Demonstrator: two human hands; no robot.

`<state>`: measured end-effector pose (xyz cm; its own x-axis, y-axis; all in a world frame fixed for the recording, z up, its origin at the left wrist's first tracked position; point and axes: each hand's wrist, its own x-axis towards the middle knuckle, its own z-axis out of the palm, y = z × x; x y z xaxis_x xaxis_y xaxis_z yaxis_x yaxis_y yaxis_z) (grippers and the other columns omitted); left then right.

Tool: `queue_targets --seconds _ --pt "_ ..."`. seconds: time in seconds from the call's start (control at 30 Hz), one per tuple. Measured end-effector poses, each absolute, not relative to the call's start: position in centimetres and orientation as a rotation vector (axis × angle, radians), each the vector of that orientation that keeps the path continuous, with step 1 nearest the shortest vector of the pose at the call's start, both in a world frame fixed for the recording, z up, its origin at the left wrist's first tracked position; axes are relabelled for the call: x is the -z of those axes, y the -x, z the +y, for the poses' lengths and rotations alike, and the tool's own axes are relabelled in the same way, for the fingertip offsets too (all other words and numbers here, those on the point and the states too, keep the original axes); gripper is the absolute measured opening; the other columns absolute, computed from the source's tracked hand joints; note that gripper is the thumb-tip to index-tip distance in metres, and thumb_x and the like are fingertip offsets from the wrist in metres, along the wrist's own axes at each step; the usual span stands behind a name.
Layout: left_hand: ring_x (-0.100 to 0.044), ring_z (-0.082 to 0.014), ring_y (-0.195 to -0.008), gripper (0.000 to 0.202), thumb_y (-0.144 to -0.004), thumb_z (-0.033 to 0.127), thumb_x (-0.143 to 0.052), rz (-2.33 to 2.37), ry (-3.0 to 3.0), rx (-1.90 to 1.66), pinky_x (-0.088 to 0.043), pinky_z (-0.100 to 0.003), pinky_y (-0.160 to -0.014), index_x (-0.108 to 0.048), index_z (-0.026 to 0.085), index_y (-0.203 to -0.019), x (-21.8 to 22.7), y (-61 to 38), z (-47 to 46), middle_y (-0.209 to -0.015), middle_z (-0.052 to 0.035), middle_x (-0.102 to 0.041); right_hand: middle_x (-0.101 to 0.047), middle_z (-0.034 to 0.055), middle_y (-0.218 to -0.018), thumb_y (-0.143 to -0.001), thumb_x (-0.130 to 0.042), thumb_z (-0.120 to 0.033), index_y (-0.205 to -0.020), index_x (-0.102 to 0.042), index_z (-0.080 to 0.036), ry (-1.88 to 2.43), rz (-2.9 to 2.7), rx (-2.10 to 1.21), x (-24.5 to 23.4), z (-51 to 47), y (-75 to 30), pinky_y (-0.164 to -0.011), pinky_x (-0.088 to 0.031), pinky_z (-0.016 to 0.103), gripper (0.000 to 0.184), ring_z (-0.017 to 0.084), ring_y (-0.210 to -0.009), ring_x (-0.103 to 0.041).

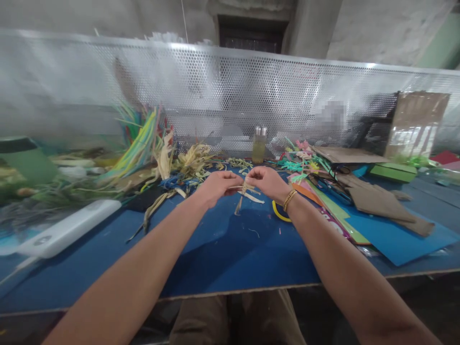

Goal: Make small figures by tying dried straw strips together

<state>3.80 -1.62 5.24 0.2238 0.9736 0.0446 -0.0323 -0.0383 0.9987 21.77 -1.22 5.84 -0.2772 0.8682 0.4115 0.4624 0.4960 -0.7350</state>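
Observation:
Between my hands, above the middle of the blue tabletop (247, 258), is a small bundle of dry, straw-coloured plant strips (245, 189). The fingers of my left hand (222, 186) are closed on its left side. From the right, my right hand (268, 182) pinches the same strips near their crossing point. A gold bracelet (289, 200) circles my right wrist. One pale strip sticks out toward the right and a frayed end hangs down. My fingertips partly hide where the strips meet. Just left of my right wrist lies a yellow ring-shaped thing (279, 212), partly covered by my arm.
Dried husks (194, 158) and coloured stems (142, 143) lie back left. A white power strip (72, 227) is at left. A glass bottle (258, 146) stands before the perforated metal panel (237, 91). Cardboard pieces (381, 199) and blue paper (402, 244) lie at right.

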Motion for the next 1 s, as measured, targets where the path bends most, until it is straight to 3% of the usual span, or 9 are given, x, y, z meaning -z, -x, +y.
queue_targets --seconds 0.27,0.4,0.53,0.63,0.8,1.0 --pt "-0.064 -0.0150 -0.070 0.014 -0.062 0.021 -0.078 0.992 -1.350 -1.028 -0.051 -0.029 -0.072 -0.065 0.016 -0.062 -5.36 -3.40 -1.58 -0.067 -0.0037 -0.066 -0.061 0.0003 -0.069 -0.079 -0.058 -0.028 -0.072 -0.061 -0.016 1.114 -2.037 -0.530 -5.57 -1.20 -21.33 -0.061 -0.038 0.024 0.014 0.011 -0.063 -0.051" --pt "-0.063 -0.0143 -0.067 0.015 -0.061 0.023 -0.079 0.948 -1.385 -0.992 -0.050 -0.027 -0.066 -0.067 0.017 -0.068 -5.25 -3.33 -1.48 -0.069 -0.0047 -0.068 -0.061 0.0007 -0.069 -0.080 -0.057 -0.027 -0.072 -0.062 -0.016 1.132 -2.088 -0.493 -5.58 -1.11 -21.49 -0.061 -0.037 0.024 0.015 0.011 -0.063 -0.051" --pt "-0.044 -0.0079 -0.045 0.018 -0.063 0.032 -0.079 0.961 -1.572 -0.904 -0.033 -0.022 -0.046 -0.071 0.016 -0.065 -5.19 -3.18 -1.47 -0.054 -0.0018 -0.059 -0.062 0.0012 -0.070 -0.080 -0.060 -0.028 -0.073 -0.063 -0.015 1.135 -2.081 -0.541 -5.74 -1.36 -21.47 -0.061 -0.038 0.025 0.015 0.011 -0.063 -0.053" --pt "-0.036 -0.0070 -0.041 0.019 -0.060 0.032 -0.081 0.983 -1.611 -0.926 -0.025 -0.023 -0.043 -0.069 0.018 -0.058 -5.09 -3.03 -1.34 -0.045 0.0012 -0.051 -0.064 0.0014 -0.071 -0.077 -0.064 -0.030 -0.078 -0.063 -0.016 1.128 -2.007 -0.614 -5.77 -1.51 -21.38 -0.061 -0.041 0.025 0.014 0.012 -0.064 -0.055" --pt "-0.041 -0.0078 -0.043 0.021 -0.057 0.032 -0.082 1.001 -1.507 -1.019 -0.024 -0.023 -0.043 -0.068 0.018 -0.061 -4.87 -2.84 -0.84 -0.054 -0.0017 -0.061 -0.067 0.0034 -0.076 -0.077 -0.064 -0.034 -0.081 -0.064 -0.017 1.066 -1.931 -0.672 -5.87 -1.64 -21.39 -0.065 -0.045 0.026 0.018 0.013 -0.069 -0.060" --pt "-0.048 -0.0097 -0.047 0.024 -0.054 0.028 -0.084 1.030 -1.397 -1.038 -0.027 -0.023 -0.044 -0.066 0.017 -0.065 -5.21 -3.13 -1.12 -0.061 -0.0040 -0.065 -0.065 0.0018 -0.069 -0.074 -0.064 -0.025 -0.073 -0.064 -0.016 1.084 -1.956 -0.642 -6.00 -1.84 -21.31 -0.063 -0.044 0.025 0.009 0.012 -0.064 -0.058"
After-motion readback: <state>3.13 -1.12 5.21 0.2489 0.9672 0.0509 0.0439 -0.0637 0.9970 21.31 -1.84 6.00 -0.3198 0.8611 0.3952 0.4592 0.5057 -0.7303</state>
